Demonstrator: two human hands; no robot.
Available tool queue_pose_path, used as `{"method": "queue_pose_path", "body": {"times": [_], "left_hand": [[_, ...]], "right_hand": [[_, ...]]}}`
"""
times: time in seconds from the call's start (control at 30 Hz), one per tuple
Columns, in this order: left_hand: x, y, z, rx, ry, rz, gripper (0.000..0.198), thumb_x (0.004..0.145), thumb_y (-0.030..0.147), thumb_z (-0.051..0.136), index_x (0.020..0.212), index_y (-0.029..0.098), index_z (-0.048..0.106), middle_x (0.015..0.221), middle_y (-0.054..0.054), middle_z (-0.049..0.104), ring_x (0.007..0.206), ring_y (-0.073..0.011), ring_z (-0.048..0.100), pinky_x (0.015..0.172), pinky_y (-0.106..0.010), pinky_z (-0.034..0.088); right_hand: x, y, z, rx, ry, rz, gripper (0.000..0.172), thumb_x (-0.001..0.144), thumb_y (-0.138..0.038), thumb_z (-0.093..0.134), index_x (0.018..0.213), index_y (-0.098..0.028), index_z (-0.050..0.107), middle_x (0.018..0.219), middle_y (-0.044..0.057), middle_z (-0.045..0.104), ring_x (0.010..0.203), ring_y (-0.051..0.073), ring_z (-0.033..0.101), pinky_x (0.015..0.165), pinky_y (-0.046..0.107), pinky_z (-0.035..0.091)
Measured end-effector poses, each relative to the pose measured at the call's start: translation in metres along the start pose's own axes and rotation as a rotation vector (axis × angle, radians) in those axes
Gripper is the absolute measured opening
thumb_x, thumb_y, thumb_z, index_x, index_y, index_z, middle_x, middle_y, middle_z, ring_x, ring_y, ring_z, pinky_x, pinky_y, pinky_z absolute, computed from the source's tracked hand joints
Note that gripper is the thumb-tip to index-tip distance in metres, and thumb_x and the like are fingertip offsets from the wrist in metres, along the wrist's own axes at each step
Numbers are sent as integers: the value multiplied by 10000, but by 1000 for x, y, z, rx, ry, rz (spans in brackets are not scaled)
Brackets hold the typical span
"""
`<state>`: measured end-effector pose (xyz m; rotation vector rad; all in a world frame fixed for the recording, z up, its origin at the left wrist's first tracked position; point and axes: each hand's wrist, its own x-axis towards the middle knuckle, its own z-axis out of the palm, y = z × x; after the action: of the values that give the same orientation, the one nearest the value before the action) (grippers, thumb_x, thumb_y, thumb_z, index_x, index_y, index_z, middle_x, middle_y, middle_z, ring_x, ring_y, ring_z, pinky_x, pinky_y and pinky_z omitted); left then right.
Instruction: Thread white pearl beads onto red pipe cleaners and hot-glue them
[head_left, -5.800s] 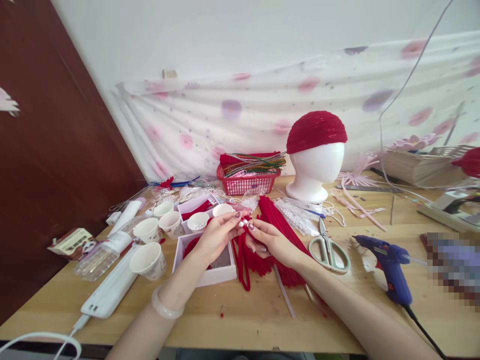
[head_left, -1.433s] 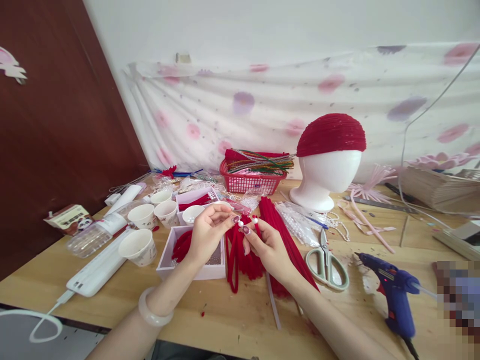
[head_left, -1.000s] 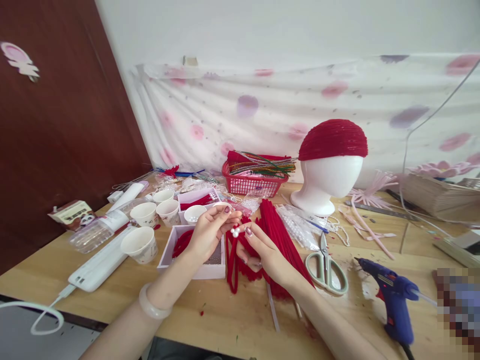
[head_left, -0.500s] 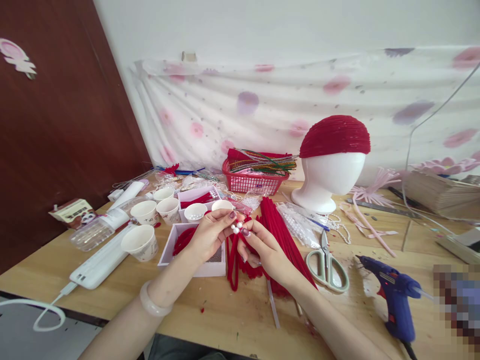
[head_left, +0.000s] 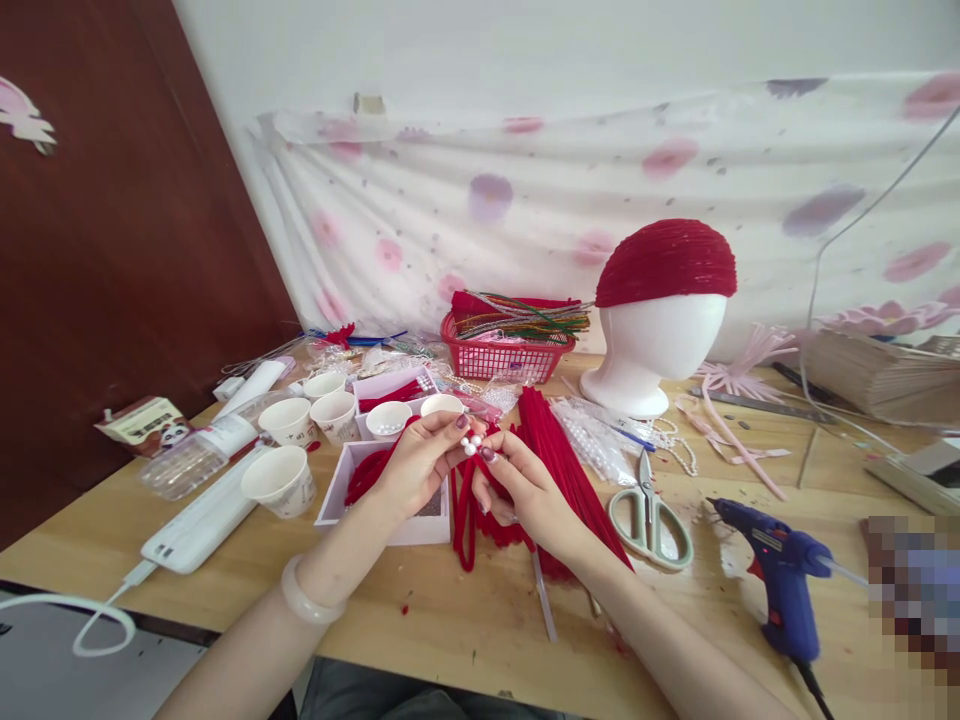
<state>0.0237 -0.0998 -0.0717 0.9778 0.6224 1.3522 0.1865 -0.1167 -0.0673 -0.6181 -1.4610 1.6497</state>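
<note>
Above the middle of the table, a small cluster of white pearl beads [head_left: 471, 444] sits between the fingertips of both hands. My left hand [head_left: 420, 462] is closed in a pinch on its left side. From the right, my right hand [head_left: 523, 488] pinches the same cluster, its lower fingers curled. Bits of red show around the beads, partly hidden by the fingers. A red pipe cleaner loop [head_left: 466, 545] hangs or lies just below the hands; which one I cannot tell. Behind my right hand lies a bundle of red pipe cleaners [head_left: 559, 460].
Scissors [head_left: 649, 520] and a blue glue gun [head_left: 780, 570] lie to the right. A foam head [head_left: 652, 350] wears a red cap. Several paper cups [head_left: 279, 485], a white box [head_left: 334, 510] and a white power strip [head_left: 191, 530] stand left. A red basket [head_left: 506, 360] is behind.
The view has shifted slightly, so the table things appear a little higher. Both hands keep their pinch on the beads, and the cluster looks turned slightly.
</note>
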Motion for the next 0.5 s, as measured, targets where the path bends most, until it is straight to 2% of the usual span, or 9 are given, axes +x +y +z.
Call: {"method": "queue_pose_path", "body": {"times": [0.33,0.5], "left_hand": [[1,1,-2,92,7,17,109,940,231,698,895,133,679,894,-13,715,764,-151,691,697,-321,600],[1,3,-3,156,28,21,91,938,223,701,932,133,687,920,-18,717,795,-160,695,716,-331,603]], "right_hand": [[0,4,-3,-5,12,-24,284,1035,-442,570,948,-173,595,604,-98,539,359,45,360,353,182,291],[1,9,-6,-34,6,-57,261,1035,-411,588,970,-161,624,635,-88,559,381,48,408,363,180,339]]}}
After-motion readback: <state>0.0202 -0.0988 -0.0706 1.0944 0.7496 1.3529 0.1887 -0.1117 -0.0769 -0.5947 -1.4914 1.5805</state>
